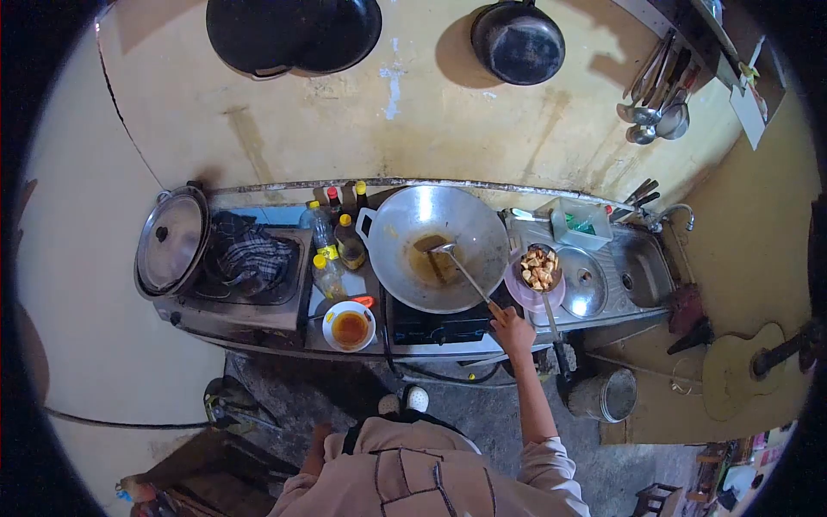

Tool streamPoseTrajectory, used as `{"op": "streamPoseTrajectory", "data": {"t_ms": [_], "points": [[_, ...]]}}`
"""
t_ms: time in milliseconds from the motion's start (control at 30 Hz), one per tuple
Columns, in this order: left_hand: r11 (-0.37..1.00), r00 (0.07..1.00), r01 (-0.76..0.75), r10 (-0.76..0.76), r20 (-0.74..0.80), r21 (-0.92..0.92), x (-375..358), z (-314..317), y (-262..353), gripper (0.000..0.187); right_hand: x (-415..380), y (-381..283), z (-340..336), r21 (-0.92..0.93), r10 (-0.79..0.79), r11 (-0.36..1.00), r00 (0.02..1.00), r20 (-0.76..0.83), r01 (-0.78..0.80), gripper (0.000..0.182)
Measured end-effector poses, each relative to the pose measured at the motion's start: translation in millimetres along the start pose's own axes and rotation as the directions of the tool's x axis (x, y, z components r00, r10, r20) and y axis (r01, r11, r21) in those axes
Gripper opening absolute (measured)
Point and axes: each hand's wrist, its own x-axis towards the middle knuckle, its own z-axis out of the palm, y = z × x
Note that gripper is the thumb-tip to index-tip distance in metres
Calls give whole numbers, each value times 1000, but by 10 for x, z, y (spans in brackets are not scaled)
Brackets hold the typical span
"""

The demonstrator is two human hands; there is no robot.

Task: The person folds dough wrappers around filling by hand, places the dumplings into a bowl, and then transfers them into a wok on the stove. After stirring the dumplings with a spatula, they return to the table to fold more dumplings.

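My right hand [514, 332] is closed around the wooden handle of a metal spatula [468, 278]. The spatula's head rests inside a large wok [475, 215], in a shallow pool of brownish oil [435, 269]. The wok sits over a black gas stove [435, 327]. Just right of it, a ladle-like strainer [553, 319] full of browned, cube-shaped food pieces [540, 268] lies on a pink plate [522, 293]. My left hand [321, 433] hangs low by my side, away from the counter; its fingers are too dark and small to make out.
Left of the wok stand a white bowl [369, 320] of reddish-orange sauce and several bottles [351, 243]. Farther left are a cloth [254, 254] and a lidded pot [172, 246]. A sink [642, 267] and a plastic container [581, 226] are at right; a bucket [616, 395] stands below.
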Motion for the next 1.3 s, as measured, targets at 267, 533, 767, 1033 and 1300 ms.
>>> {"op": "streamPoseTrajectory", "data": {"t_ms": [267,533,767,1033,1300], "points": [[793,949,-313,241,203,522,-16,4,-146,24,-14,70,91,-45,36,998,996,77,-33,40],[905,983,-174,136,123,389,-196,129,-151,30,-70,35,-113,-35,-62,997,998,3,62,53],[852,851,464,-505,-144,-243,-619,599,213,30,-310,-248,-165,190,-433,782,736,-521,594,13],[777,748,553,-622,-232,-301,-1664,1119,650,26,-1284,178,1535,460,-669,702,724,166,544,9],[375,356,717,-922,-154,-588,-3518,1476,653,25,-1934,1259,2973,295,-557,802,473,683,519,20]]}}
